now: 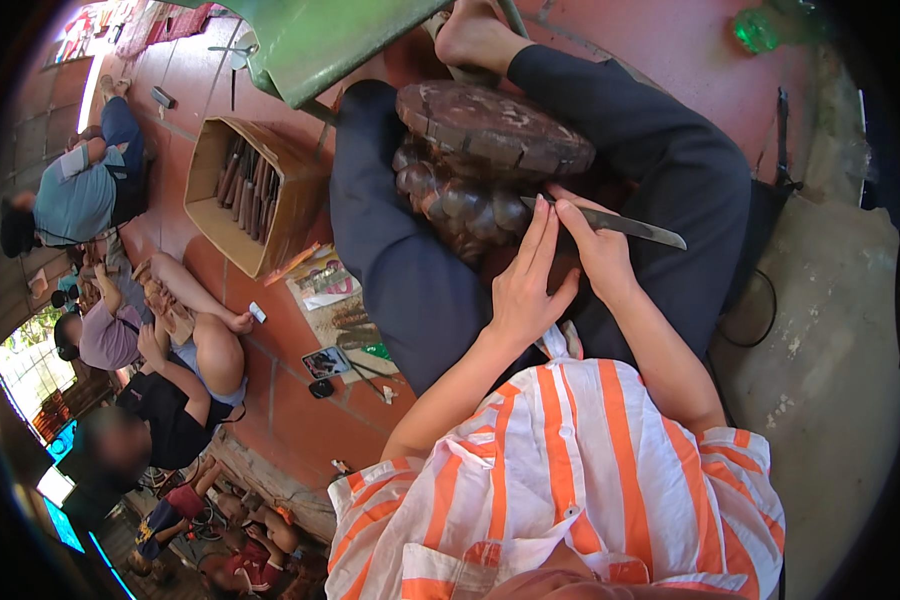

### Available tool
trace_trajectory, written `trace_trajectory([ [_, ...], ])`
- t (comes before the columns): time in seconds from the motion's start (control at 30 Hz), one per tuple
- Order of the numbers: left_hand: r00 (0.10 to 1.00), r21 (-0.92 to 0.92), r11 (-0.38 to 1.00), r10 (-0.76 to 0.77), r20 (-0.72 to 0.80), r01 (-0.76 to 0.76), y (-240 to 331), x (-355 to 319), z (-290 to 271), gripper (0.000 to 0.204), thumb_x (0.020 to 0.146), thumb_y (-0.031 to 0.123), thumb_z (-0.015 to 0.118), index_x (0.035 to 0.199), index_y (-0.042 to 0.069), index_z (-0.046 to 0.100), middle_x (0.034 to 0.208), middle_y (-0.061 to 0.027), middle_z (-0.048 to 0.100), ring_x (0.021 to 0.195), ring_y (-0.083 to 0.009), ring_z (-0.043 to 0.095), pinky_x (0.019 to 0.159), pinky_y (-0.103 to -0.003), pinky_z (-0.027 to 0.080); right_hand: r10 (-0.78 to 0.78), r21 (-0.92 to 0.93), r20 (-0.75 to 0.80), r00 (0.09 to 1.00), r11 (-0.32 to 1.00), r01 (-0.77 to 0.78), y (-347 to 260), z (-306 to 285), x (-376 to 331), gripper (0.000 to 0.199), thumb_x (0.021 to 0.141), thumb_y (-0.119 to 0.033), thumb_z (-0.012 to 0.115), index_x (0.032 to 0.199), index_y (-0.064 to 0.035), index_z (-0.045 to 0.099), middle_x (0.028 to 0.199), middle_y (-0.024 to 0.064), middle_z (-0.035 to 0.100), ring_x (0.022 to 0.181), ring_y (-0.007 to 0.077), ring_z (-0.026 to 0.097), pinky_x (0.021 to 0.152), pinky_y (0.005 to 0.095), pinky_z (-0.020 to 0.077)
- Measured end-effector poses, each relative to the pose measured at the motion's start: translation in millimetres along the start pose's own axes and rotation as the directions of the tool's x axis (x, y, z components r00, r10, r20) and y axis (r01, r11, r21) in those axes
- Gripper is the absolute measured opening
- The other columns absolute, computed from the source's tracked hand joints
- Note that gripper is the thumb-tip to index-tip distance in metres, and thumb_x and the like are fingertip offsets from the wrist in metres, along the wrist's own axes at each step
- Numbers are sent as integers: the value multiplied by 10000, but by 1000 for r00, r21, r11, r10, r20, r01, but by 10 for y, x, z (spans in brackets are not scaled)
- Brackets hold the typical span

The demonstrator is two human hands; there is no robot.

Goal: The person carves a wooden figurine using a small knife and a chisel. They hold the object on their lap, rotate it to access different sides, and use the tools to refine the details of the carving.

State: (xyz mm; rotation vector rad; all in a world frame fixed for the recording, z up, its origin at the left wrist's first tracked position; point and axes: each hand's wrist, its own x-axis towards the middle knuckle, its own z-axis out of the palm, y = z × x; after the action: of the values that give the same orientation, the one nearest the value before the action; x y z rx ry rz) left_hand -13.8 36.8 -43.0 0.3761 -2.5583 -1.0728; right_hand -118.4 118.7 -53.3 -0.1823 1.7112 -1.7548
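This is a woodcarving workshop on a red tiled floor (pixel 290 330). A cardboard box (pixel 255 195) stands full of carving chisels, a dark carved wood piece (pixel 480 165) lies across a lap, and other people (pixel 170 340) sit working nearby.

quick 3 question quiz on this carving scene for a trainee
1. True or false: the right hand holds a flat metal blade.
2. What does the left hand rest on? A) the carved wooden piece B) the cardboard box C) a green bottle
3. What does the cardboard box hold?

Key: 1 true; 2 A; 3 a row of long wooden-handled tools.
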Motion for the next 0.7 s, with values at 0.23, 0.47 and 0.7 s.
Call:
trace_trajectory([
  [0.23, 997, -52, 997, -61, 38, 63, 39, -94, -10, 764, 682, 61, 735, 1363, -39, 404, 1438, -215, 370, 1178, -312, 550, 828, -329, 537, 46, 149, -15, 999, 988, -43, 13, 11, -74, 205, 892, -147, 618, 1001, 21, 661, 1289, 205, 546, 1164, 212, 528, 949, 303, 405],
  [0.47, 993, 53, 993, -107, 58, 104, 18, -141, 3, 757, 698, 68, 718, 1373, -31, 392, 1450, -225, 345, 1154, -326, 564, 801, -319, 543, -2, 149, 14, 1000, 989, 0, 61, 39, -105, 197, 884, -121, 625, 971, 53, 654, 1314, 221, 522, 1163, 198, 523, 979, 311, 392],
  [0.7, 998, 52, 997, -56, 28, 55, 43, -71, -24, 772, 694, 73, 721, 1380, -27, 380, 1461, -221, 326, 1096, -321, 601, 734, -314, 556, 7, 149, 1, 1000, 989, -7, -15, 49, -105, 183, 894, -124, 606, 954, 44, 647, 1278, 198, 558, 1165, 211, 529, 1008, 325, 376],
])
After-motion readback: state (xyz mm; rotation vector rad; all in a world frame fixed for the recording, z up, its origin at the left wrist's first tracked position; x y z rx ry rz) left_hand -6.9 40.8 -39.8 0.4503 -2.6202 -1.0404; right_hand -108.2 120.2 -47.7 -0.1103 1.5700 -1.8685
